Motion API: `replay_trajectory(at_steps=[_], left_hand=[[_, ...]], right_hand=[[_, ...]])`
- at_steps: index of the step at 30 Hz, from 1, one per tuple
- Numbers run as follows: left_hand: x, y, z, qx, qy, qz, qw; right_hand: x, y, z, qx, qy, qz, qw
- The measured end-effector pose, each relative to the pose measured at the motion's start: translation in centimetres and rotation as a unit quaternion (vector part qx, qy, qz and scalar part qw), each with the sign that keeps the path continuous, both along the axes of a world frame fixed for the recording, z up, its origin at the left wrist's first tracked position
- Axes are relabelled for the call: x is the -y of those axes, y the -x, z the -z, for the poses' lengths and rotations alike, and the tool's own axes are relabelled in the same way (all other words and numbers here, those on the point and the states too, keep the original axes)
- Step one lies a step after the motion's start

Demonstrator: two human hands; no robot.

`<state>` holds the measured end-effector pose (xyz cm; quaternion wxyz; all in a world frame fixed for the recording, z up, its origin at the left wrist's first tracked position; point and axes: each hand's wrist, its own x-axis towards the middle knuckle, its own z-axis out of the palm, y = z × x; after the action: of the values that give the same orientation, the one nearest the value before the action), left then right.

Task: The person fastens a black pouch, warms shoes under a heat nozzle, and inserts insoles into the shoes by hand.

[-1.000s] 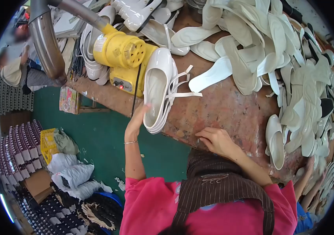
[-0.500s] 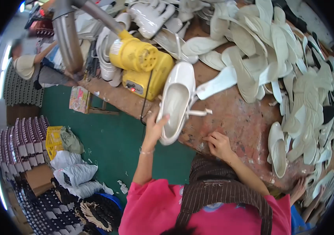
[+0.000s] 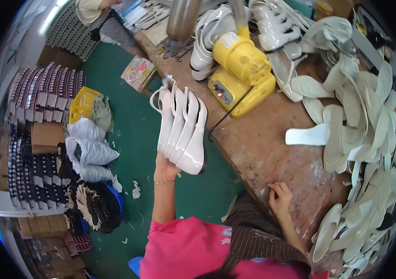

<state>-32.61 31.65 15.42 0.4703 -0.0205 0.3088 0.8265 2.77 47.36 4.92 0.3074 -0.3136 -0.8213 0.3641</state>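
My left hand (image 3: 166, 168) is closed on a row of several glossy white strapped shoes (image 3: 181, 132), nested side by side and held upright beyond the table edge, over the green floor. Most of its fingers are hidden behind the shoes. My right hand (image 3: 280, 197) rests near the table edge with its fingers curled in, and nothing shows in it. A yellow machine (image 3: 242, 69) with a red light and a black cord stands on the table beyond the shoes. A pale insole-shaped piece (image 3: 307, 135) lies farther right.
Many white and beige shoe pieces (image 3: 360, 135) are heaped on the brown table (image 3: 258, 153). A single white shoe (image 3: 326, 232) lies nearer. A metal pipe (image 3: 183, 23) hangs ahead. At left are white bags (image 3: 89, 149), a yellow crate (image 3: 82, 103) and stacked shoe parts; another person (image 3: 109, 28) is at the far end.
My view has turned left. The left hand has swung the shoes from beside the yellow machine out over the floor, showing several in a row. The right hand stays by the table edge.
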Motion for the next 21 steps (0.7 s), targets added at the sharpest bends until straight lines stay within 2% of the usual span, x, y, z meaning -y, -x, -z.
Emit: replay_trajectory(at_steps=[2,5,8,11,21], left_hand=[[-1.5,1.3,-0.6,0.009,-0.029,0.013,0.999],[-3.7,2.7,-0.9,-0.001,-0.010,-0.005,1.000],[-5.8,4.0,-1.2,-0.028,0.058,-0.027,0.998],[-7.9,4.4,-2.4,-0.026,0.037,-0.013,0.999],[-10.1,5.5,-2.9,-0.083,0.119,-0.061,0.988]], right_hand=[[0.1,-0.1,-0.1,0.002,0.006,0.003,1.000],[0.0,-0.1,-0.2,0.012,0.009,0.002,1.000],[-0.1,0.0,-0.3,0.017,0.015,0.003,1.000],[0.0,-0.1,-0.3,0.015,0.018,0.003,1.000],[-0.2,-0.2,0.0,0.013,0.029,0.002,0.999]])
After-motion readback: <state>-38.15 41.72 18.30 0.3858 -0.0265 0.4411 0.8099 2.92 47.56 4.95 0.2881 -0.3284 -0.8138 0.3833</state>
